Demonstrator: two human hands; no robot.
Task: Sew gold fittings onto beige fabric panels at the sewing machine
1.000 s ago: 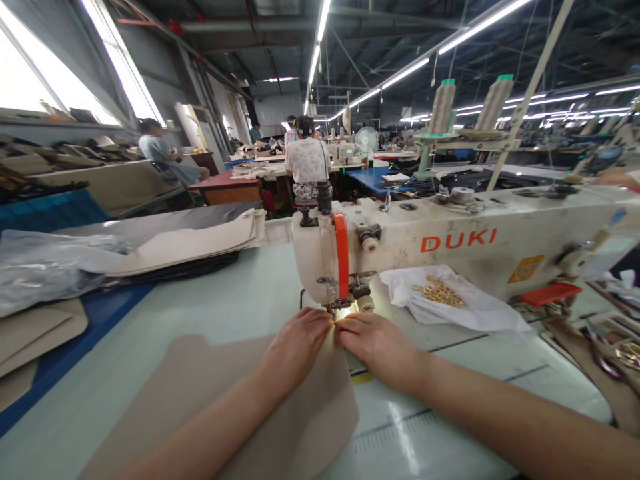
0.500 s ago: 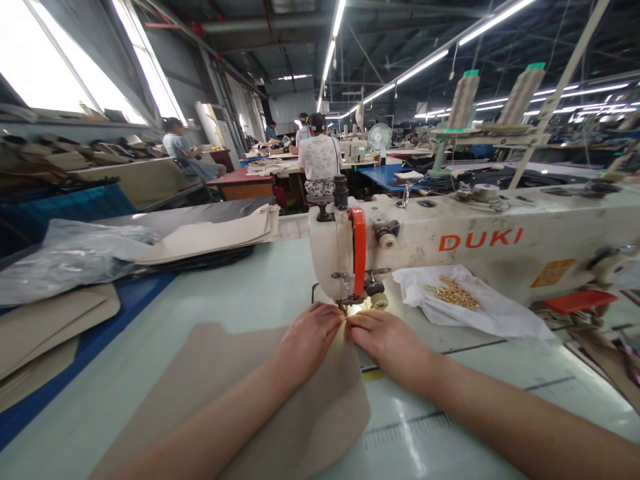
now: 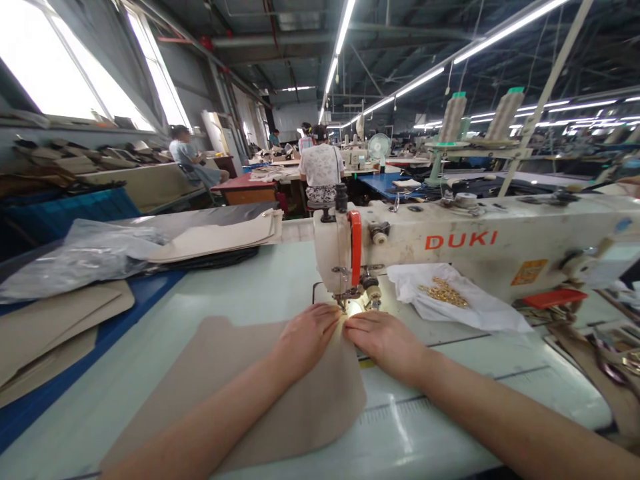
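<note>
My left hand (image 3: 307,340) and my right hand (image 3: 385,343) lie side by side on a beige panel of leather-like material (image 3: 320,400), their fingertips meeting just in front of the presser foot (image 3: 345,303). That foot belongs to a cream DUKI industrial sewing machine (image 3: 460,243) with an orange take-up cover. The needle area is partly hidden by my fingers. To the right of my right hand, small gold metal fittings (image 3: 443,292) lie heaped on a white cloth (image 3: 475,310).
The pale sewing table (image 3: 280,280) runs left to a stack of beige panels (image 3: 215,240), a plastic bag (image 3: 85,260) and a blue table edge. A red tray (image 3: 553,298) sits right. Two thread cones (image 3: 453,119) stand behind the machine. Co-workers (image 3: 320,167) sit beyond.
The beige panel has shifted toward the needle and its lower edge now shows. My hands stay on it, and the view has swung slightly.
</note>
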